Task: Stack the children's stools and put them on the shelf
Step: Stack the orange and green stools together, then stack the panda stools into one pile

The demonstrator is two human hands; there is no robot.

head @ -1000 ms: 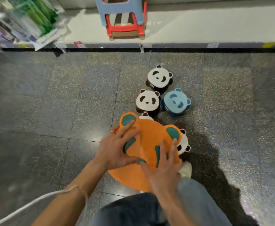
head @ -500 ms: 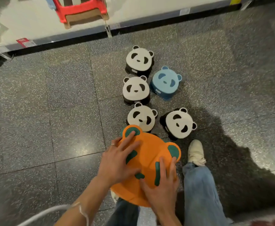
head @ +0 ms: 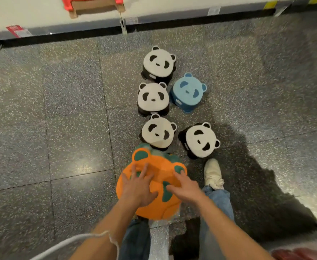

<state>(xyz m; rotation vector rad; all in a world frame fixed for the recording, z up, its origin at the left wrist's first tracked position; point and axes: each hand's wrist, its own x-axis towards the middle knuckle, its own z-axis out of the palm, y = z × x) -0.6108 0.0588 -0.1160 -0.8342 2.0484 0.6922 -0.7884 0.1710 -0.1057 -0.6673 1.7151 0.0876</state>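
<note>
An orange bear-face stool with green ears and patches is low in front of my legs. My left hand and my right hand both lie on its seat with fingers spread, holding it. A green edge shows under its far rim. Beyond it, several black-and-white panda stools stand on the floor, the nearest two being one panda stool and another, with a blue bear stool farther right. The low white shelf runs along the top.
A red stool stands on the shelf, cut off by the frame. My right shoe is beside the orange stool, close to the near right panda stool. Speckled grey floor tiles spread to the left and right. A white cord hangs by my left forearm.
The orange stool has come down and nearer to me, uncovering the two near panda stools. My right hand has slid toward the stool's right side. The shelf has shifted up in view.
</note>
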